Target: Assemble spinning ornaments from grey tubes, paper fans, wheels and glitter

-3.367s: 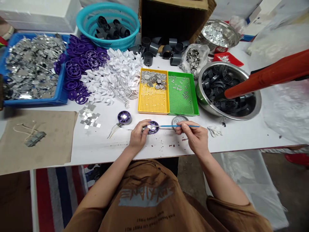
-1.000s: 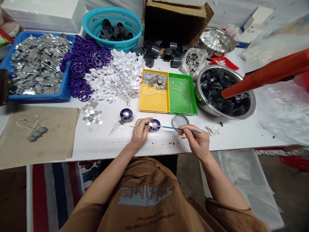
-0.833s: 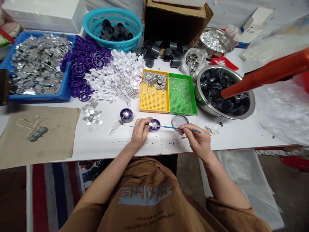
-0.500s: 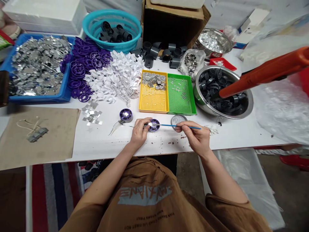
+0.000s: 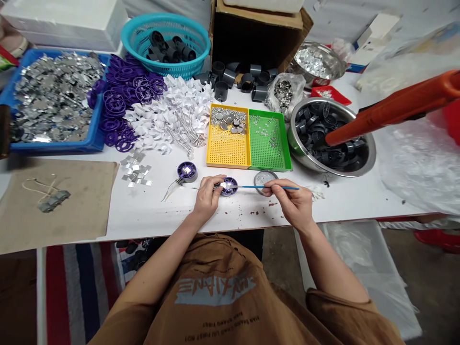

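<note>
Far left, cut off by the frame: a brown object (image 5: 5,132), too blurred to name. Beside it, a blue tray (image 5: 61,147) heaped with metal plates, the lower ones buried. Then purple rings (image 5: 115,103), partly covered by white pieces (image 5: 158,115). Near middle, left hand (image 5: 206,195) clamped on a purple-topped part (image 5: 230,187), its left side hidden by fingers. Apart from it, right hand (image 5: 293,203) pinching a thin blue tool (image 5: 251,186), tip at the part, contact impossible to tell. Just beyond, a gray dish (image 5: 256,179), overlapped by the right hand. Farther right, a steel bowl (image 5: 304,157), partly hidden by an orange bar (image 5: 395,112) cut off at right.

Near left, striped cloth (image 5: 82,292) below a cardboard sheet (image 5: 82,211); then the white surface (image 5: 172,218), brown-specked near its edge. Far middle, a dark-insided cardboard box (image 5: 298,21); right, crumpled clear plastic (image 5: 424,158).
</note>
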The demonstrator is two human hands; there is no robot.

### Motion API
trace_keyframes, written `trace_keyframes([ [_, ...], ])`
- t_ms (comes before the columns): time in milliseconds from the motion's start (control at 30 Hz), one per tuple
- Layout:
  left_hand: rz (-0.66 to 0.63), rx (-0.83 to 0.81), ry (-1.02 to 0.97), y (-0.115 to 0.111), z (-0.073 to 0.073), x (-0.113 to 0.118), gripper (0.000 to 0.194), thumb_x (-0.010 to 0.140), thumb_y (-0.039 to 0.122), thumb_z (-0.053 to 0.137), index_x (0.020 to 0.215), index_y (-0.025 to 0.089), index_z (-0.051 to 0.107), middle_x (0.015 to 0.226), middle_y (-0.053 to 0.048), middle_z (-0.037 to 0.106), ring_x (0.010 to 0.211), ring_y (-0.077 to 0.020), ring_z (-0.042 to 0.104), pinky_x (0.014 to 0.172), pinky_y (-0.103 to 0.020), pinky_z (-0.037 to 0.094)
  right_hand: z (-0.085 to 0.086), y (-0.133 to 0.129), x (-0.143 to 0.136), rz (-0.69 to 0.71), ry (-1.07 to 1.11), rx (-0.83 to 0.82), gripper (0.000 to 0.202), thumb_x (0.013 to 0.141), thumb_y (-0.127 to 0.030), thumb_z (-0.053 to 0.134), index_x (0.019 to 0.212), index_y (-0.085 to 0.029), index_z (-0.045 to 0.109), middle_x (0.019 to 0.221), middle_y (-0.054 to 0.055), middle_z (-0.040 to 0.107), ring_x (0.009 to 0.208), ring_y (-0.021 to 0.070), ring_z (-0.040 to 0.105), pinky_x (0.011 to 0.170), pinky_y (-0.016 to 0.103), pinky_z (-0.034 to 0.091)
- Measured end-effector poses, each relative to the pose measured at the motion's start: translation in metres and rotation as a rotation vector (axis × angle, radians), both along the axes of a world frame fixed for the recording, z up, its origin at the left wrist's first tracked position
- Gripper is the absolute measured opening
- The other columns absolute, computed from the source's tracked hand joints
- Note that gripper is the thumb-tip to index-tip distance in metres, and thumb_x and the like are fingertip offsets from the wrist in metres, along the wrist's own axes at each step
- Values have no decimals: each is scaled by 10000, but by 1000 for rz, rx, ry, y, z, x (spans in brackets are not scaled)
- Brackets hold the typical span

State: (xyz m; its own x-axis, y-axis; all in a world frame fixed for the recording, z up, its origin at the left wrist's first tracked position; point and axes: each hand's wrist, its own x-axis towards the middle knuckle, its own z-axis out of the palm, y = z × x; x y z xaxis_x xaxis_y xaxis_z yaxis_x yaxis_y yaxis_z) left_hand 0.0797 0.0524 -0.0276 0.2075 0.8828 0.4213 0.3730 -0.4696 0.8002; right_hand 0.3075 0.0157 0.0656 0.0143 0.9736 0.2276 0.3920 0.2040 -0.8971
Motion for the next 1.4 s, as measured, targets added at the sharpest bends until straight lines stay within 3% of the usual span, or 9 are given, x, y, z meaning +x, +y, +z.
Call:
trace_keyframes([
  [200,3,24,-1,0,-1,0,152,967,252,436,1073,204,533,1131,-73,657,1061,-195,564,905,-384,495,-3,3,-6,-27,133,-32,167,907,-295,571,915,-187,698,788,33,712,689,145,703,664,299,613],
  [700,9,19,9,0,-1,0,148,965,258,440,1065,206,535,1129,-75,662,1051,-202,563,874,-388,498,-10,6,-7,-63,196,-82,208,894,-362,588,891,-186,700,725,31,714,644,148,685,666,320,605],
  [1000,11,19,14,1,-1,0,144,964,258,444,1065,208,534,1135,-75,661,1051,-204,565,867,-385,494,-31,20,-1,-88,329,-169,257,860,-420,621,857,-171,683,705,27,702,584,131,656,585,289,584],
  [1400,20,9,20,-1,1,1,160,968,281,439,1072,207,536,1134,-80,660,1059,-210,565,849,-391,508,-11,-9,-19,-261,-108,-2,231,916,-370,535,896,-194,684,722,27,708,591,142,671,573,268,571],
])
